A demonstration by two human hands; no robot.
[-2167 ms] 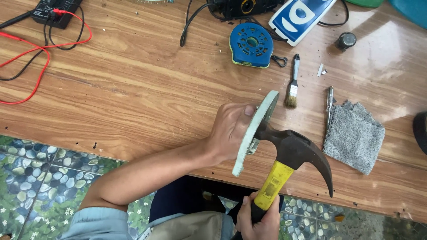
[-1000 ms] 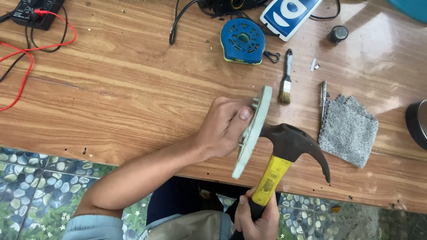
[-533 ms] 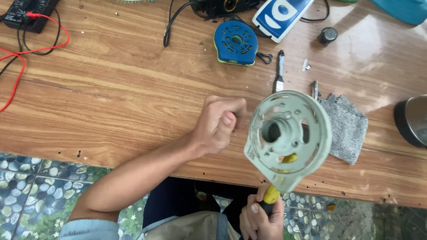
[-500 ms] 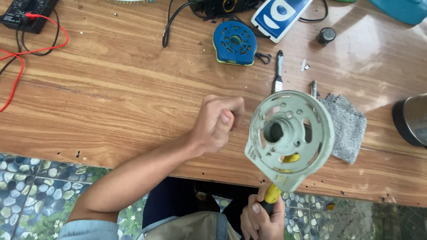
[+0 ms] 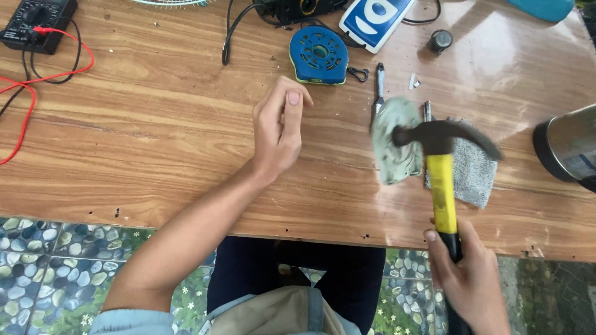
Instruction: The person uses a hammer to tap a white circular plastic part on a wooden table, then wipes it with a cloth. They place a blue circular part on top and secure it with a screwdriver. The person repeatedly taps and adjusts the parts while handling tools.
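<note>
The right hand (image 5: 469, 282) is closed around the black grip at the bottom of a hammer (image 5: 442, 167) with a yellow handle and a dark claw head. The hammer stands over the surface (image 5: 155, 142), its head at the level of a pale green round plastic part (image 5: 396, 141), which is blurred and lies or hangs just left of the head; whether the two touch cannot be told. Under and right of the hammer head lies a grey cloth (image 5: 472, 170).

The left hand (image 5: 279, 127) is empty, fingers loosely curled and thumb up, resting low over the bare wood well left of the green part.

Farther out, a blue round cover (image 5: 318, 54) lies beyond the left hand, with a small brush (image 5: 379, 84) beside it and a blue-and-white flat box (image 5: 377, 18) near the far edge. A black cap (image 5: 441, 40) sits right of that box. At the right edge stands a metal pot (image 5: 568, 149). At the far left corner sits a black meter (image 5: 37, 18) with red wires (image 5: 28, 93) looping across the wood.
</note>
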